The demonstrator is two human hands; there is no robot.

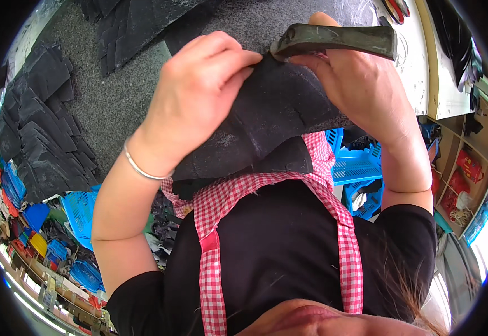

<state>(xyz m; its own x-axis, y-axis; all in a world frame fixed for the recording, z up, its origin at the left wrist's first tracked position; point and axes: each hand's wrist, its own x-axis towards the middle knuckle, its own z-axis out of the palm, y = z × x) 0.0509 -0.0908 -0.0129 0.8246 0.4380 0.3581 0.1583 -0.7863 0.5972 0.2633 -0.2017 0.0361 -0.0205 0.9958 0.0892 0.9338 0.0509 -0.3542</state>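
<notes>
My left hand (pixel 199 78), with a silver bangle at its wrist, pinches the far edge of a black sheet (pixel 277 95), leather-like or fabric-like. In my closed right hand (pixel 361 84) is a hammer; its dark metal head (pixel 342 39) points across the knuckles, and the grip hides most of the handle. The rounded striking face rests at or just above the sheet's edge, close beside my left fingertips. From the speckled grey worktop (pixel 115 103) the sheet hangs over the near edge toward my lap. Whether layers are folded under the fingers I cannot tell.
Stacks of black cut pieces (pixel 45 134) lie on the worktop at left, with more black pieces (pixel 137 33) at the far side. Red-handled scissors (pixel 395 10) lie at far right. Blue plastic baskets (pixel 358 162) stand below the worktop, near a shelf (pixel 468 145) on the right.
</notes>
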